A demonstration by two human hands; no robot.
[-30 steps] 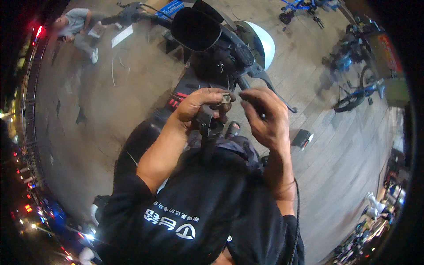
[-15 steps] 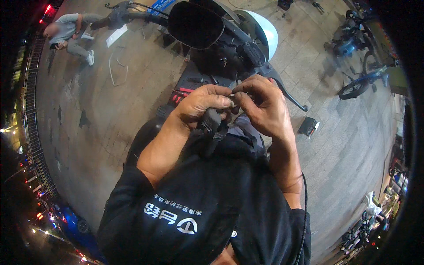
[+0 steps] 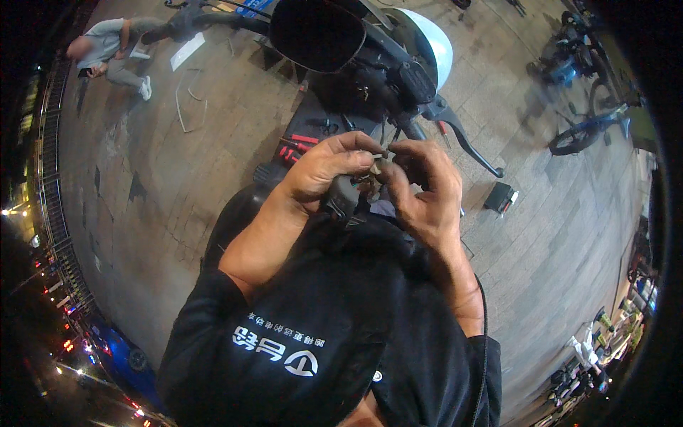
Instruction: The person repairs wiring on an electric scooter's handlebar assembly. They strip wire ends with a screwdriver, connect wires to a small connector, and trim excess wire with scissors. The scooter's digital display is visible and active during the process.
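Observation:
My left hand (image 3: 327, 167) grips a black housing-like part (image 3: 341, 196) and pinches at a small pale piece (image 3: 377, 164) with thumb and index finger. My right hand (image 3: 427, 185) has its fingertips closed on that same small piece, touching my left fingertips. Above them is the scooter's front end, with a black mirror (image 3: 315, 34), a dark handlebar grip, a brake lever (image 3: 466, 142) and a white curved panel (image 3: 427, 46). Red-handled tools (image 3: 299, 142) lie on a dark surface beside my left hand. Exactly what is between my fingertips is too small to make out.
A seated person (image 3: 114, 53) is at the upper left near a white board (image 3: 188, 51). Bicycles (image 3: 583, 135) and a small dark box (image 3: 501, 198) are on the right. A railing (image 3: 50, 171) and a blue car (image 3: 121, 356) are at the left. Clutter (image 3: 583, 356) fills the lower right edge.
My right hand has moved in leftward to meet my left hand at the small piece, and its fingers have closed. My left hand has shifted slightly.

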